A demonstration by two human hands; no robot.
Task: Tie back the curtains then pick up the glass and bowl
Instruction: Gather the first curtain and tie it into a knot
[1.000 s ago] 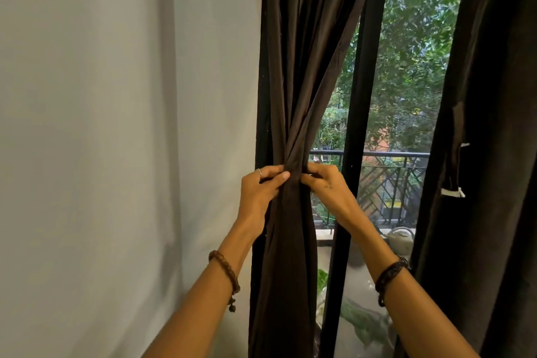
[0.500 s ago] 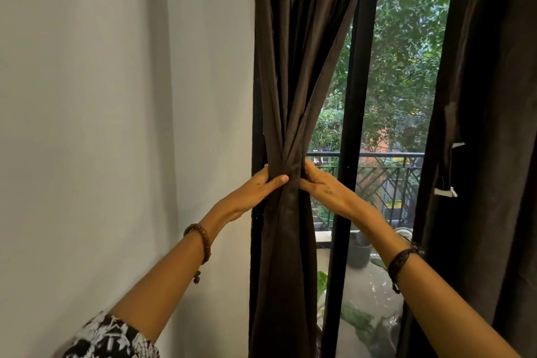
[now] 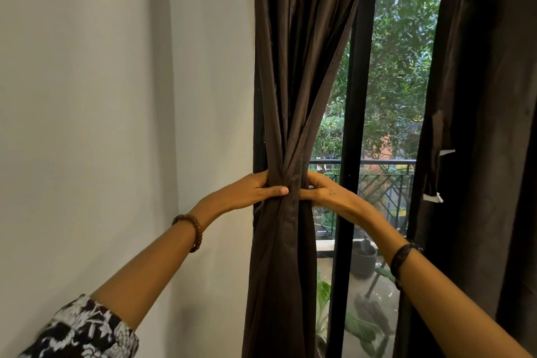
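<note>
— Where's the left-hand curtain [image 3: 290, 96] just now?

— Gathered into one upright bundle against the left edge of the window frame [image 3: 359, 125], its long axis running straight up and down. Both hands meet at its pinched waist.

— Holding it how?

— The left hand [image 3: 255, 190] comes in from the wall side, thumb laid across the front, fingers curled behind the cloth. The right hand [image 3: 322, 192] wraps it from the window side, fingertips tucked into the folds. Both are clasped on the bundle, at the same height, about equally near.

— And a tie-back?

— None that I can make out there. The right-hand curtain [image 3: 479, 125] hangs loose, well apart at the frame's right edge, so I judge it comes next. Glass and bowl aren't in view.
</note>
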